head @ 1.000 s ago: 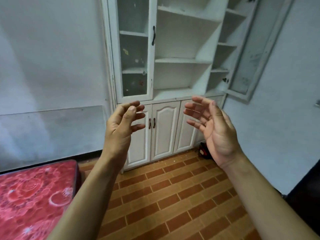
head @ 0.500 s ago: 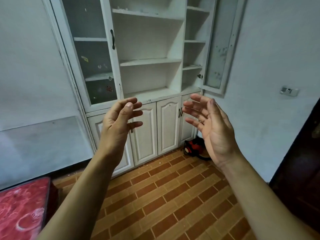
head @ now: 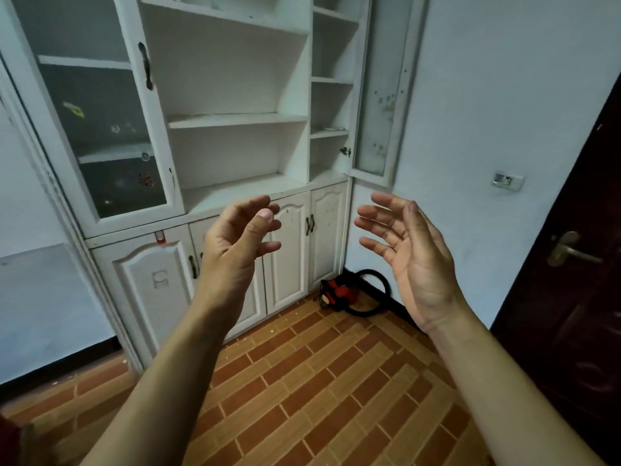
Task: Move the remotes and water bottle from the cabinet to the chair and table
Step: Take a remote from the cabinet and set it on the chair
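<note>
A tall white cabinet (head: pixel 232 119) stands against the wall ahead, its middle and right shelves bare as far as I can see. No remote or water bottle shows anywhere in view. My left hand (head: pixel 235 250) is raised in front of the lower cabinet doors, fingers curled and apart, holding nothing. My right hand (head: pixel 410 257) is raised beside it, palm turned inward, fingers spread, also holding nothing. Neither a chair nor a table is in view.
The cabinet's left glass door (head: pixel 100 129) is shut and its right glass door (head: pixel 383 95) swings open toward the wall. A red and black tool with a black cable (head: pixel 339 294) lies on the brick-pattern floor in the corner. A dark wooden door (head: pixel 571 264) stands at the right.
The view has swung to the right: the red mattress has left the frame at the lower left and the dark door has come in at the right. Both hands keep the same raised, open pose.
</note>
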`<state>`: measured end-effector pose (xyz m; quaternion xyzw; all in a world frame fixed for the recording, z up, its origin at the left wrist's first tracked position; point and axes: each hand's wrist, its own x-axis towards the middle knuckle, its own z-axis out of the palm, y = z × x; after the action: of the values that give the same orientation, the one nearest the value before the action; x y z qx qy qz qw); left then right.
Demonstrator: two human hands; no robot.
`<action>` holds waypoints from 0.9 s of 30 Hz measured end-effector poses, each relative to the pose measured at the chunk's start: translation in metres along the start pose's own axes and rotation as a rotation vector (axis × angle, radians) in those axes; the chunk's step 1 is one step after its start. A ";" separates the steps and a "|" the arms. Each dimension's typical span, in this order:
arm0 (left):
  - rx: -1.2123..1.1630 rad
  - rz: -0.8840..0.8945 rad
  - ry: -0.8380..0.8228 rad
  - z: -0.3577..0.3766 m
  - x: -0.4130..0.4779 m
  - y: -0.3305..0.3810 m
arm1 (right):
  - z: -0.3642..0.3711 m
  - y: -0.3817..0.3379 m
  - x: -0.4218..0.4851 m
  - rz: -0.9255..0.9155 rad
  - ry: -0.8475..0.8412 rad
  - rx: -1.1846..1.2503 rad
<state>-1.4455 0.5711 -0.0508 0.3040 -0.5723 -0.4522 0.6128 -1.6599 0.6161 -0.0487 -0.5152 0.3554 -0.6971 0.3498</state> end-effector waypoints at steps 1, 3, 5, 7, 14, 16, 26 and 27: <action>0.001 0.005 -0.008 -0.001 0.010 -0.005 | 0.002 0.004 0.008 -0.006 0.006 -0.011; -0.004 0.021 -0.026 -0.004 0.039 -0.015 | 0.006 0.013 0.030 -0.020 0.021 -0.031; -0.018 0.036 -0.035 -0.007 0.067 -0.022 | 0.013 0.022 0.052 -0.027 0.034 -0.050; -0.040 0.040 -0.052 -0.013 0.093 -0.029 | 0.020 0.033 0.076 -0.032 0.054 -0.079; -0.065 -0.002 -0.082 -0.028 0.156 -0.065 | 0.032 0.068 0.127 -0.040 0.074 -0.130; -0.064 -0.013 -0.091 -0.028 0.170 -0.075 | 0.031 0.079 0.143 -0.030 0.086 -0.134; -0.056 -0.038 -0.084 0.000 0.256 -0.133 | 0.000 0.140 0.236 0.003 0.102 -0.090; -0.045 -0.030 -0.085 0.006 0.268 -0.139 | -0.006 0.146 0.251 -0.007 0.105 -0.077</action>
<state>-1.4970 0.2735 -0.0592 0.2793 -0.5829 -0.4866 0.5878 -1.7039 0.3288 -0.0572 -0.4923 0.3981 -0.7101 0.3082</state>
